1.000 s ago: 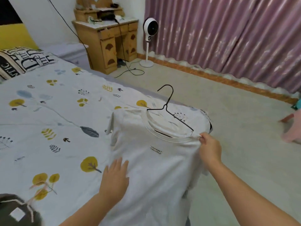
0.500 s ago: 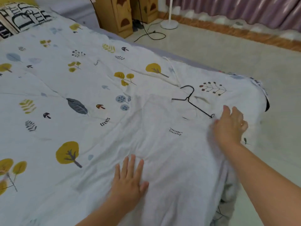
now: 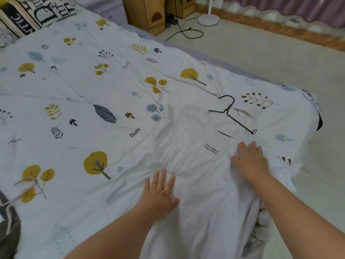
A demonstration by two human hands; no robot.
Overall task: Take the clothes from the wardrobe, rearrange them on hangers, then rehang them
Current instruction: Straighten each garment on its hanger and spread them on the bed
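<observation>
Both hands had slid a little since the frame before, and the right hand (image 3: pixel 251 162) had come down from the hanger's end onto the shirt. The white cotton T-shirt (image 3: pixel 196 165) lay flat on the white leaf-and-tree printed bedspread (image 3: pixel 74 94), in the middle and lower right of the frame. The left hand (image 3: pixel 159 193) pressed flat on the shirt with fingers spread wide, holding nothing. The right hand pressed flat too, fingers straight. The thin black wire hanger (image 3: pixel 231 114) poked out of the shirt's collar, above the right hand and not touching it.
</observation>
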